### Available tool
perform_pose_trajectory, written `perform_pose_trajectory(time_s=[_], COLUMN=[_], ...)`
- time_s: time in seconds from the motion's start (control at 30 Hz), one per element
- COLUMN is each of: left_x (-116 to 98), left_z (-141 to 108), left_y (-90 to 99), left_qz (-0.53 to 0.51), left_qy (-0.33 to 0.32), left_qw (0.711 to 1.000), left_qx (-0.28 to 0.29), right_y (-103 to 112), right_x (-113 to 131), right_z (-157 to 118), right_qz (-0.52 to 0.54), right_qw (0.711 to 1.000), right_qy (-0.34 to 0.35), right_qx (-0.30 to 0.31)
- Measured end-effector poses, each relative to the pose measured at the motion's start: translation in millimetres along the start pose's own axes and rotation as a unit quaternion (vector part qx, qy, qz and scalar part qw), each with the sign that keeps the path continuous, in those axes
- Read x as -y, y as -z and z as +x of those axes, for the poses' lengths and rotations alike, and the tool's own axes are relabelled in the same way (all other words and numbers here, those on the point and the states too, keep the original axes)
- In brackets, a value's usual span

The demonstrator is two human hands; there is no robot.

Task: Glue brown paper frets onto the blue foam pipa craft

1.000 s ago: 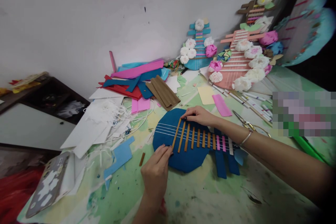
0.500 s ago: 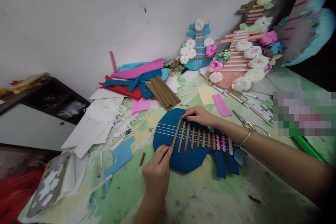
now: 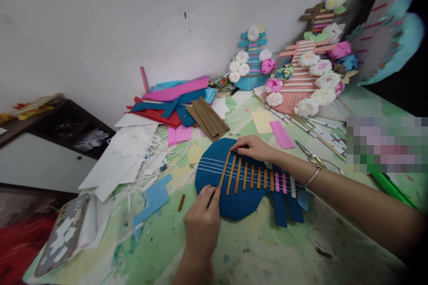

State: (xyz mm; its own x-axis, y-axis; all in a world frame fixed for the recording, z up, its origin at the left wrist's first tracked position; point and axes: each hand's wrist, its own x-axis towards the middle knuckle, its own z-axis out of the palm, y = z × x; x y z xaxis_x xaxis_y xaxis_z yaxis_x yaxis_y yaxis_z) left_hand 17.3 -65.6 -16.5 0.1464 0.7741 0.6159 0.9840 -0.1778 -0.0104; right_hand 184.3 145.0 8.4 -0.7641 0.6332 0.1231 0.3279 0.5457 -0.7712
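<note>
A dark blue lute-shaped craft point(image 3: 240, 202) lies flat on the table, with white strings along it and several ochre strips set across them. The leftmost and longest ochre strip point(image 3: 224, 169) runs slantwise over the strings. My right hand point(image 3: 252, 147) pinches its upper end, the wrist reaching across the neck of the lute. At the lower end, my left hand point(image 3: 202, 216) has thumb and finger closed on the strip. Toward the neck are pink strips point(image 3: 284, 183) and a whitish strip point(image 3: 293, 186). A small brown strip piece point(image 3: 181, 202) lies left of the lute.
Scissors point(image 3: 313, 156) and paper sticks point(image 3: 326, 136) lie beyond my right forearm. White string point(image 3: 137, 142), paper scraps and a phone point(image 3: 63, 236) are at the left. Coloured sheets point(image 3: 180, 89) lie at the back. Flower-decorated lutes point(image 3: 307, 80) lean near the wall.
My left hand has shifted slightly to the right at the strip's lower end. My right hand stays at the upper end, and the lute has not visibly moved.
</note>
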Motion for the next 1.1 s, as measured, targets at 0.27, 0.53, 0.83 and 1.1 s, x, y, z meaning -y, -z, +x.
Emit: perform_pose_trajectory(time_s=[0.27, 0.53, 0.83, 1.1], left_x=[-4.4, -7.4, -5.8, -3.7], left_z=[3.4, 4.2, 1.2, -1.8], left_y=[1.1, 1.4, -1.3, -2.6], left_qz=[0.007, 0.010, 0.003, -0.017], left_qy=[-0.002, 0.010, 0.002, 0.000], left_qw=[1.000, 1.000, 1.000, 1.000], left_qx=[-0.008, -0.012, -0.021, -0.021], right_y=[0.0, -0.3, -0.4, -1.3], right_x=[0.8, 0.7, -0.4, -2.6], right_z=[-1.3, -1.6, 0.0, -0.3], right_qz=[-0.008, -0.010, -0.013, 0.001], right_qw=[1.000, 1.000, 1.000, 1.000], right_qy=[0.004, 0.012, 0.010, 0.011], right_qx=[0.001, -0.003, 0.011, 0.012])
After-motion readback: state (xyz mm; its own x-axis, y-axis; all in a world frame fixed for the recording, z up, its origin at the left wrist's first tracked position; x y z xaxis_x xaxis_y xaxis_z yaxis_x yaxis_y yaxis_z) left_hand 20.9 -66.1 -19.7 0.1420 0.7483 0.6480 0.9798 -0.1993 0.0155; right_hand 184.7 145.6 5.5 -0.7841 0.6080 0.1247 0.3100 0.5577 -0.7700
